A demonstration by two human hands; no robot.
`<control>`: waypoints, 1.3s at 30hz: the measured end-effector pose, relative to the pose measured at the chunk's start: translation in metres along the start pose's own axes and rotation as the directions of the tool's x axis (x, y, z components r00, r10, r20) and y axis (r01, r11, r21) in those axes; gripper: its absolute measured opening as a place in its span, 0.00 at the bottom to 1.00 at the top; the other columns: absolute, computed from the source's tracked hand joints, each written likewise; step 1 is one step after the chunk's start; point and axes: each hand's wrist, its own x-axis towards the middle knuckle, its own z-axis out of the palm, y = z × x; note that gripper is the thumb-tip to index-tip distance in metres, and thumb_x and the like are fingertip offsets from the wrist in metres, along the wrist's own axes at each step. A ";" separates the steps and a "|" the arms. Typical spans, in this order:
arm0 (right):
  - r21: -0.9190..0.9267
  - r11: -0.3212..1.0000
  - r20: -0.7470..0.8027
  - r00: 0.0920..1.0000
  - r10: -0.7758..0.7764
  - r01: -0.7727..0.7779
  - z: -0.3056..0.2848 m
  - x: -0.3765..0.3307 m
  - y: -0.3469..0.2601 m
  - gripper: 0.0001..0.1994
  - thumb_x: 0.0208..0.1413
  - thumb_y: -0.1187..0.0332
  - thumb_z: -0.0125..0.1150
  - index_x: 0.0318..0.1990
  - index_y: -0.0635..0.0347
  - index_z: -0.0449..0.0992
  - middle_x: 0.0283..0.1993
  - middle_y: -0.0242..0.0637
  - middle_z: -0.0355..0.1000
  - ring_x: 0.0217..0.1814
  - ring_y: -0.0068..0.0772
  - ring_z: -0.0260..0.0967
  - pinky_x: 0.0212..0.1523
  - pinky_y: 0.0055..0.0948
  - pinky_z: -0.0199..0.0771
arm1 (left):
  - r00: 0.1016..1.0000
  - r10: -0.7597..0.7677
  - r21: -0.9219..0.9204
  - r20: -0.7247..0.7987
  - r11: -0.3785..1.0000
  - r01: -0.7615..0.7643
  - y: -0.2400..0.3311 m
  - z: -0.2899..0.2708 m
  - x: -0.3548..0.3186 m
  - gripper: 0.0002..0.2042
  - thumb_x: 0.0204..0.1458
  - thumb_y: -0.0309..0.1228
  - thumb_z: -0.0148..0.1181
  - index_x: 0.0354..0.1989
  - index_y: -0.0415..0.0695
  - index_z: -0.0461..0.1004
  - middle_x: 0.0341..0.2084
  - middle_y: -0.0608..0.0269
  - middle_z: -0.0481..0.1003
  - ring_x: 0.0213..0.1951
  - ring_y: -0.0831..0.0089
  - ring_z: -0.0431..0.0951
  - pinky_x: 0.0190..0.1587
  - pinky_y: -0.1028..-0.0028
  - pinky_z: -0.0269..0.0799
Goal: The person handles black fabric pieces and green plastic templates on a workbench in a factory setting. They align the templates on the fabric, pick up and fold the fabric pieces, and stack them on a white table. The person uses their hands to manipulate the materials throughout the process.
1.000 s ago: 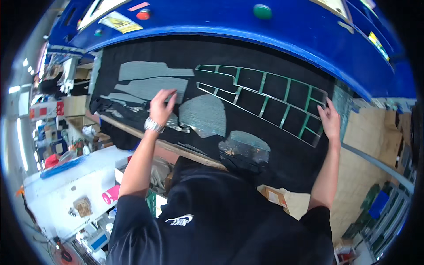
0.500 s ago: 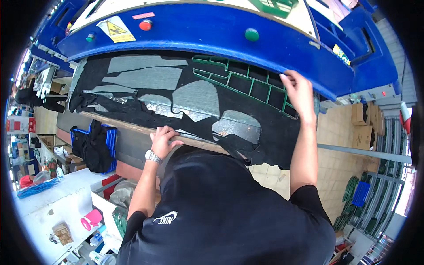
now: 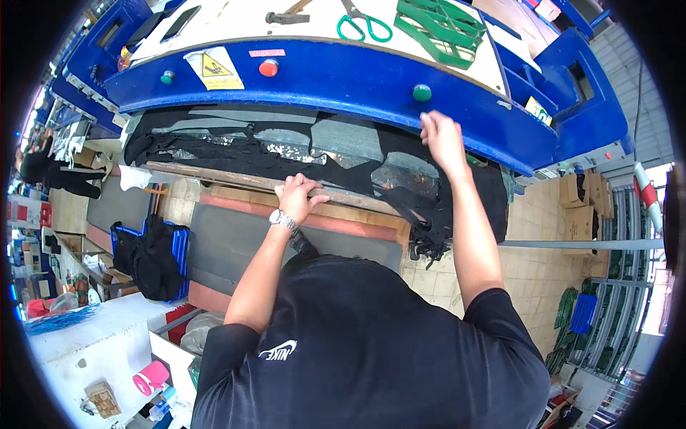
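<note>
A dark table strewn with black cloth scraps [image 3: 343, 173] and grey patches lies under a blue machine beam [image 3: 329, 75]. My left hand [image 3: 300, 196] rests on the wooden front edge [image 3: 229, 177] of this table, thumb out to the side and fingers bent, with nothing seen in it. Farther right, my right hand [image 3: 444, 143] is raised in front of the beam's lower edge with its fingers curled in. It is just below a green push button [image 3: 421, 92], apart from it. I see nothing between those fingers. Only a sliver of a green frame shows behind my right wrist.
On top of the machine lie green-handled scissors [image 3: 364, 27], a hammer [image 3: 288, 17] and a green metal frame [image 3: 439, 32]. The beam carries a red button [image 3: 269, 68]. At left stands a blue crate [image 3: 182, 250] with black cloth; a person [image 3: 61, 168] is beyond it.
My right hand has left the green frame on the cloth and moved left, up to the green button. The beam now covers most of that frame. My left hand stays on the wooden edge.
</note>
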 end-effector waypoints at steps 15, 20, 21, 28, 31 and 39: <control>-0.483 0.871 0.218 0.976 0.025 0.085 0.057 -0.150 0.029 0.25 0.43 0.64 0.77 0.49 0.61 0.77 0.50 0.46 0.72 0.57 0.52 0.68 0.55 0.46 0.73 | 0.995 -0.009 0.086 0.099 0.996 0.000 -0.005 -0.012 0.028 0.19 0.48 0.56 0.66 0.43 0.62 0.83 0.41 0.66 0.74 0.52 0.60 0.70 0.48 0.53 0.61; -0.511 0.860 0.126 0.990 0.065 0.008 0.065 -0.149 0.035 0.22 0.43 0.67 0.77 0.47 0.60 0.76 0.50 0.45 0.72 0.57 0.52 0.68 0.54 0.47 0.72 | 0.982 -0.082 0.100 0.167 0.993 0.066 0.009 -0.017 0.033 0.18 0.51 0.56 0.64 0.44 0.61 0.83 0.45 0.64 0.74 0.55 0.59 0.70 0.53 0.49 0.61; -0.504 0.864 0.113 0.991 0.066 0.000 0.065 -0.148 0.038 0.22 0.43 0.68 0.76 0.47 0.59 0.76 0.50 0.45 0.71 0.57 0.52 0.68 0.54 0.47 0.72 | 0.980 -0.093 0.109 0.173 0.991 0.075 0.012 -0.018 0.034 0.19 0.51 0.56 0.64 0.45 0.61 0.83 0.45 0.64 0.74 0.55 0.59 0.70 0.54 0.48 0.61; -0.478 0.879 0.107 0.993 0.053 0.005 0.070 -0.144 0.047 0.21 0.41 0.69 0.77 0.43 0.61 0.76 0.47 0.47 0.72 0.55 0.53 0.69 0.53 0.48 0.74 | 0.970 -0.090 0.139 0.225 0.989 0.059 0.009 -0.017 0.044 0.20 0.51 0.57 0.64 0.45 0.59 0.82 0.47 0.60 0.74 0.57 0.55 0.69 0.54 0.44 0.67; -0.467 0.884 0.127 0.991 0.043 0.022 0.071 -0.159 0.047 0.19 0.41 0.70 0.77 0.41 0.62 0.76 0.46 0.47 0.72 0.55 0.54 0.69 0.51 0.48 0.74 | 0.972 -0.067 0.123 0.227 0.992 0.039 0.009 -0.017 0.026 0.19 0.52 0.55 0.65 0.43 0.55 0.82 0.48 0.57 0.74 0.57 0.54 0.69 0.52 0.44 0.68; -0.246 0.968 0.392 0.918 0.060 0.042 0.044 -0.218 0.037 0.19 0.45 0.65 0.75 0.44 0.62 0.78 0.46 0.46 0.73 0.53 0.52 0.70 0.52 0.45 0.73 | 0.937 0.006 0.021 0.349 1.000 -0.014 -0.006 -0.022 -0.036 0.17 0.54 0.49 0.66 0.39 0.48 0.84 0.34 0.52 0.80 0.39 0.51 0.79 0.44 0.58 0.76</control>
